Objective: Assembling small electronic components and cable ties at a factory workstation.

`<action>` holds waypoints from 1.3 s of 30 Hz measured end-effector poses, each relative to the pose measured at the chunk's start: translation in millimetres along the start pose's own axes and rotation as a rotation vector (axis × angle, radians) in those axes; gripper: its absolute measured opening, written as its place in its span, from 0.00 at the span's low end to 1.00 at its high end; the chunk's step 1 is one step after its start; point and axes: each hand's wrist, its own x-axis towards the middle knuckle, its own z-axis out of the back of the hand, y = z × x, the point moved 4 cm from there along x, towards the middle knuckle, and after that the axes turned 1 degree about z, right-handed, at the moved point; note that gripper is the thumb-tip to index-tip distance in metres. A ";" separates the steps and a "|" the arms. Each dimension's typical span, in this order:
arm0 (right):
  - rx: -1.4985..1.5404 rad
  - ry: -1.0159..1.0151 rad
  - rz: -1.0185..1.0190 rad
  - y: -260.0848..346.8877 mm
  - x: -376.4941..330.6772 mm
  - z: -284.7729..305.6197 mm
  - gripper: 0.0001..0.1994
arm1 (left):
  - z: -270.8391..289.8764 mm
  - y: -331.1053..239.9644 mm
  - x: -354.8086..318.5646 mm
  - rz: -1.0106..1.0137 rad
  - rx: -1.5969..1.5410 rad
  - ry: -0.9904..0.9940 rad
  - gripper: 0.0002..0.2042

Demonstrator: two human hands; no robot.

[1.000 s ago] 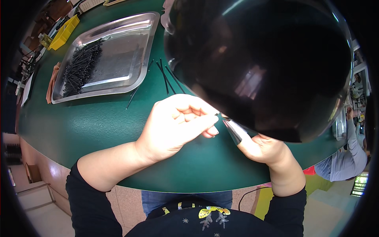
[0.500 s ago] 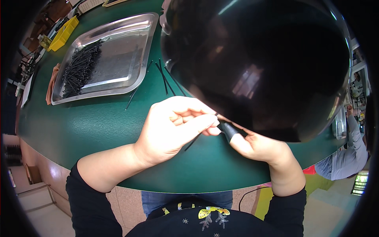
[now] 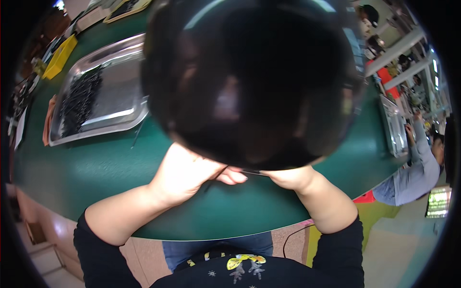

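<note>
**Thin black stick (image 3: 215, 179) in left hand, above the tabletop's (image 3: 91, 175) near edge**

Left hand (image 3: 180, 177): fingers closed on the stick, tips partly hidden by a large glossy dark round object (image 3: 259, 81). Right hand (image 3: 295, 178): beside a slim dark tool (image 3: 254, 173); fingers covered, grip cannot be told. Metal tray (image 3: 120, 98), toward the tabletop's left edge, holds a pile of black sticks (image 3: 79, 103).

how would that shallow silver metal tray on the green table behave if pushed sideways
The tray would probably slide flat rather than tip, as it looks wide and low on the smooth green table. The thin black rods heaped in its left side would likely shift, since they appear loose and jumbled.
</note>
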 end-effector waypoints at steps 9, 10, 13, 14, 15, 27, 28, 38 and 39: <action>-1.158 -0.503 0.080 21.8 8.8 128.5 0.12 | 16.2 -3.8 2.2 -0.434 0.762 -0.028 0.09; -1.219 -0.448 0.067 19.7 8.8 133.7 0.14 | 12.2 -7.3 2.5 -0.479 0.768 -0.049 0.07; -1.217 -0.482 0.061 10.4 11.9 137.4 0.13 | 14.5 -12.6 1.9 -0.529 0.863 -0.062 0.06; -1.213 -0.480 0.068 10.7 11.9 135.3 0.13 | 16.8 -15.2 1.9 -0.605 0.975 -0.099 0.04; -1.197 -0.440 0.068 9.1 13.9 130.0 0.14 | 22.3 -14.0 3.4 -0.608 0.984 -0.117 0.04; -1.060 0.018 -0.063 -7.5 15.3 84.1 0.09 | 9.2 -20.5 15.0 -0.730 1.473 -0.271 0.06; -1.124 0.005 -0.122 -4.7 13.6 87.6 0.08 | 0.8 -21.5 18.0 -0.759 1.576 -0.239 0.08; -1.229 -0.044 -0.103 -1.2 8.0 98.2 0.08 | -55.9 -2.3 83.8 -0.561 2.064 -0.424 0.16; -1.231 -0.028 -0.147 -2.8 8.3 99.1 0.08 | -54.1 0.2 85.9 -0.570 2.070 -0.419 0.16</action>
